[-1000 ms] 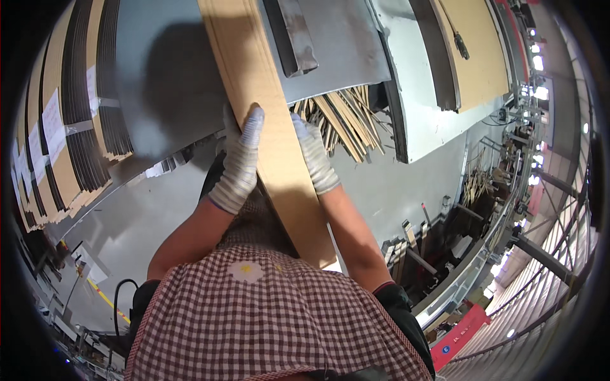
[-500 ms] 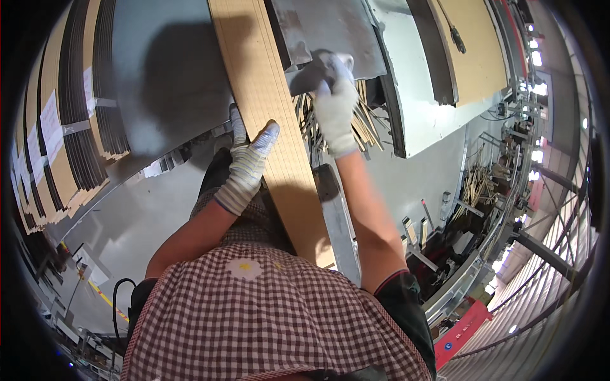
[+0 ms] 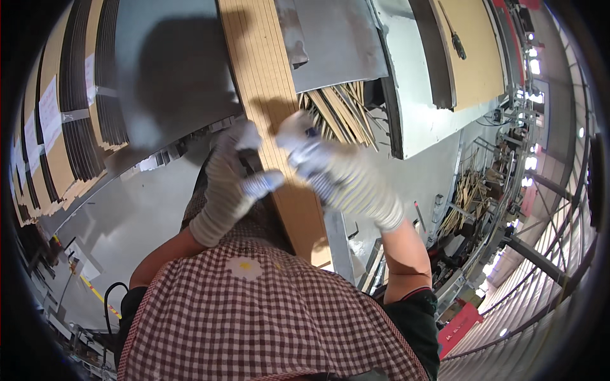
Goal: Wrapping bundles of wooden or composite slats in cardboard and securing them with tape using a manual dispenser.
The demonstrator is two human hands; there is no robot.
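A long tan board [image 3: 260, 70] with many fine lengthwise lines runs from the far edge down toward my apron. Over its left edge, my gloved left hand [image 3: 229, 184] is open, thumb and fingers spread apart. The thumb tip lies over the board; whether it presses on it I cannot tell. My gloved right hand [image 3: 340, 174] is at the board's right edge, its fingers curled in over the surface. Motion blurs those fingers, so their grip does not show. Both gloves are whitish with striped cuffs and bluish fingertips.
Stacks of tan and dark sheets [image 3: 82, 101] stand at the left beside a grey panel [image 3: 171, 76]. Thin strips [image 3: 343, 114] lie in a heap beyond my right hand. At the right are a pale table [image 3: 419, 120] and a dark-handled tool [image 3: 458, 46] on a tan sheet.
My right hand has come back from the grey plate on the right to the board's right edge. My left hand's thumb has slid nearer to me, and its fingers have risen into view.
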